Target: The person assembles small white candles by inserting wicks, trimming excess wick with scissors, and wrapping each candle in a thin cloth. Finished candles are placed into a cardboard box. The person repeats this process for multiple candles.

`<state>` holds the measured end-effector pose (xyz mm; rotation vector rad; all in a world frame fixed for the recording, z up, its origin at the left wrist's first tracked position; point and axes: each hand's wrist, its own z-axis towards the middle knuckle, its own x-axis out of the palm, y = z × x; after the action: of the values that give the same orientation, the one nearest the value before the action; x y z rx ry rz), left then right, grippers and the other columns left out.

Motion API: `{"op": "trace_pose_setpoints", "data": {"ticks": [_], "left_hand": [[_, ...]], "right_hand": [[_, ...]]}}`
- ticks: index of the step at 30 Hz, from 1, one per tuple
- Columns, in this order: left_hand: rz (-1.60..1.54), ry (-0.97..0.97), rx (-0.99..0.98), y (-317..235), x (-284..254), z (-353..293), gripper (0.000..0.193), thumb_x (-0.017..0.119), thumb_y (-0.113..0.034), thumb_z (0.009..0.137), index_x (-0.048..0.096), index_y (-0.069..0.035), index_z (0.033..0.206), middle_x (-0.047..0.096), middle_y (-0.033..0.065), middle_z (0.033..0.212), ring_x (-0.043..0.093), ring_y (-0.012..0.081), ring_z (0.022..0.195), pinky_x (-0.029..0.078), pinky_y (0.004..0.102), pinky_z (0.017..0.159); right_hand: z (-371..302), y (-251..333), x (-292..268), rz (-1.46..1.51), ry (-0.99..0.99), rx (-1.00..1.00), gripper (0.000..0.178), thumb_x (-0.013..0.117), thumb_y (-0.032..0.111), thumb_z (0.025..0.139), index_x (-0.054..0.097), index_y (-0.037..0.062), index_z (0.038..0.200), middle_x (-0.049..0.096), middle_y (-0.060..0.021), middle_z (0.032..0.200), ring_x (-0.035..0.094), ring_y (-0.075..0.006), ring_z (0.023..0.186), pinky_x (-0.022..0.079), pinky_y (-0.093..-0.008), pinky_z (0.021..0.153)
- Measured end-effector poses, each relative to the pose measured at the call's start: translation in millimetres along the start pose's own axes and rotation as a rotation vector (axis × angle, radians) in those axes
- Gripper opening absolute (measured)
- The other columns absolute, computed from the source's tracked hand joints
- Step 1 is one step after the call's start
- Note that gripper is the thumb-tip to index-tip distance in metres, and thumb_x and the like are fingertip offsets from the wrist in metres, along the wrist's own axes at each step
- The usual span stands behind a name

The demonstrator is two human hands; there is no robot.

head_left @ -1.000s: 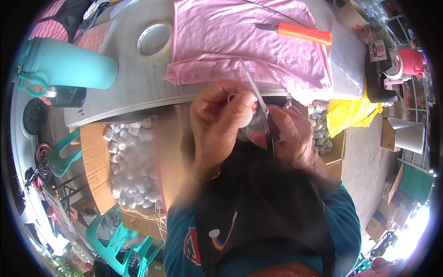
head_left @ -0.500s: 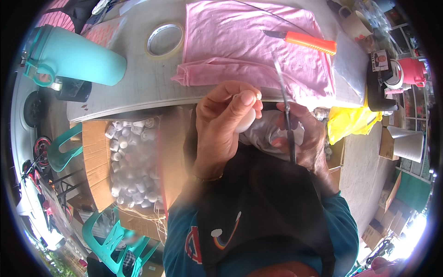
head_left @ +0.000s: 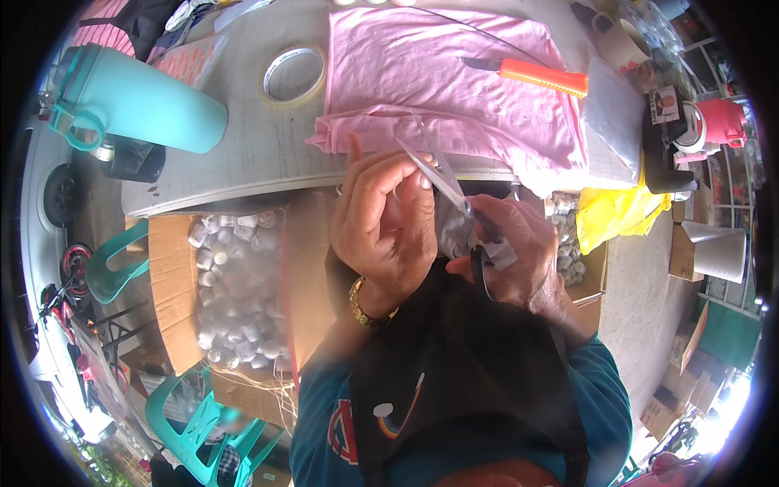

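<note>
starting at the left, a turquoise tumbler rests on the pale tabletop, well apart from the work. below the table edge, an open carton holds a heap of small white cylinders, and a roll of clear tape lies near the pink cloth.

the left hand, above a gold bracelet, is raised at the table edge with its fingers curled; whether anything is pinched there, i cannot tell. right beside its fingertips are the 2 blades of the black-handled scissors, parted in a narrow v that points up and to the left. the right hand grips their handles. on the cloth, an orange utility knife lies with its blade out, well apart from both hands.

to cut well here, i would pull the left fingertips back from the blades, hold the work by its far side, and make small snips with the tips. the knife would be safer with its blade drawn in. further right, another carton holds similar pieces beside a yellow plastic bag.
</note>
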<state>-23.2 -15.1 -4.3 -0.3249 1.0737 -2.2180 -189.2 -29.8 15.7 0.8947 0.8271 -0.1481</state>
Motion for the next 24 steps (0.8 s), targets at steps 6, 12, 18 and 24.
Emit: {"op": "trace_pose_setpoints", "data": {"ticks": [6, 12, 18, 24], "left_hand": [[0.043, 0.018, 0.115, 4, -2, 0, 0.014, 0.066, 0.002, 0.082, 0.064, -0.001, 0.095, 0.067, 0.0103, 0.088, 0.066, 0.0248, 0.080, 0.039, 0.0528, 0.105], [0.071, 0.022, 0.001, -1, -1, -1, 0.011, 0.066, 0.001, 0.084, 0.064, 0.000, 0.094, 0.066, 0.0090, 0.086, 0.064, 0.0209, 0.076, 0.045, 0.0451, 0.097], [-0.814, 0.039, -0.712, -6, -7, 5, 0.012, 0.063, -0.012, 0.091, 0.064, 0.000, 0.093, 0.064, 0.0065, 0.083, 0.058, 0.0132, 0.070, 0.047, 0.0278, 0.073], [-1.107, 0.094, -0.913, -3, -12, 5, 0.015, 0.060, -0.017, 0.093, 0.063, -0.002, 0.094, 0.063, 0.0069, 0.084, 0.059, 0.0159, 0.076, 0.044, 0.0362, 0.086]], "right_hand": [[0, 0, 1, 0.020, -0.002, -0.023, 0.070, 0.089, 0.023, 0.059, 0.057, 0.0044, 0.119, 0.066, -0.0103, 0.086, 0.066, -0.0277, 0.073, 0.053, -0.0369, 0.064], [-6, -2, 6, 0.033, -0.012, 0.044, 0.066, 0.089, 0.027, 0.063, 0.060, 0.0000, 0.116, 0.063, -0.0093, 0.077, 0.063, -0.0223, 0.066, 0.049, -0.0332, 0.059], [-8, -6, 7, 0.250, 0.051, 0.222, 0.067, 0.089, 0.021, 0.063, 0.056, 0.0029, 0.118, 0.064, -0.0110, 0.080, 0.065, -0.0276, 0.067, 0.052, -0.0348, 0.062], [-3, -7, 9, 0.018, -0.022, 0.033, 0.069, 0.089, 0.025, 0.058, 0.057, 0.0054, 0.117, 0.064, -0.0106, 0.081, 0.064, -0.0301, 0.072, 0.051, -0.0400, 0.065]]}}
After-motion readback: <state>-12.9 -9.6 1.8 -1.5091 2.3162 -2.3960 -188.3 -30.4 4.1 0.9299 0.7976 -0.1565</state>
